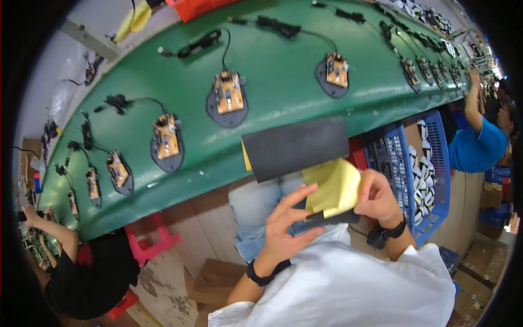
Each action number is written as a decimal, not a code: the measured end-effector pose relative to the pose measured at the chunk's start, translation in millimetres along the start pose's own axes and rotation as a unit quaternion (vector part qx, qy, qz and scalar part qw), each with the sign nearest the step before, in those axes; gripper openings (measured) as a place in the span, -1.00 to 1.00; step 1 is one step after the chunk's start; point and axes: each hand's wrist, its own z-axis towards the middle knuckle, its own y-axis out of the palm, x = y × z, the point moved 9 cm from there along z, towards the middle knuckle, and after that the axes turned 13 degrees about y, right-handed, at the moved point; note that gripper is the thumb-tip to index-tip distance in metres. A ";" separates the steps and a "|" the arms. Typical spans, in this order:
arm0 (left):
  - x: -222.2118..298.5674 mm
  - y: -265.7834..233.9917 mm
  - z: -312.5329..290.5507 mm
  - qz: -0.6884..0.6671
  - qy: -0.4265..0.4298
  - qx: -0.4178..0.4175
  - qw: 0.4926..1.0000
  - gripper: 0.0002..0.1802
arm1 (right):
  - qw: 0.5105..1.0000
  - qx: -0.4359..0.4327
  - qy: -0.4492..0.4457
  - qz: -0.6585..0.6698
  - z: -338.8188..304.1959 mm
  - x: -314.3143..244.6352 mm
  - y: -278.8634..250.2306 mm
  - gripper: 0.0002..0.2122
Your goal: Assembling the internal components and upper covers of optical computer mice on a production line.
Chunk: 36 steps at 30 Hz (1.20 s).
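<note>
A thin yellow sheet (331, 188) curls up over my lap, its right edge pinched between the thumb and fingers of my right hand (378, 200). Beside the sheet's left edge is my left hand (286, 223), fingers spread and thumb apart. Part of a dark flat piece (342, 217) shows under the yellow sheet; whether the two are joined is hidden. Just beyond, at the bench edge, a larger black rectangular sheet (297, 146) lies tilted, with yellow showing along its left side.
On the green bench (283, 82), several dark oval bases with orange circuit boards (227, 92) and black cables stand in a row. A blue crate (400, 169) at right holds black-and-white parts. Co-workers sit at left (92, 272) and right (479, 136). A pink stool (152, 237) stands at left.
</note>
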 end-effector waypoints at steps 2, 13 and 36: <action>4.9 -6.8 1.3 -0.028 -0.019 0.048 0.998 -0.58 | 1.000 -0.005 -0.001 -0.025 4.4 -7.8 4.7 -0.81; -1.1 8.4 14.0 0.028 0.007 -0.099 0.995 -0.68 | 0.966 0.005 0.115 -0.230 -9.9 -1.3 0.8 -0.85; -22.1 66.1 9.1 0.077 0.016 -0.230 0.970 -0.75 | 0.909 0.151 -0.003 -0.388 -27.9 -5.5 -2.0 -0.86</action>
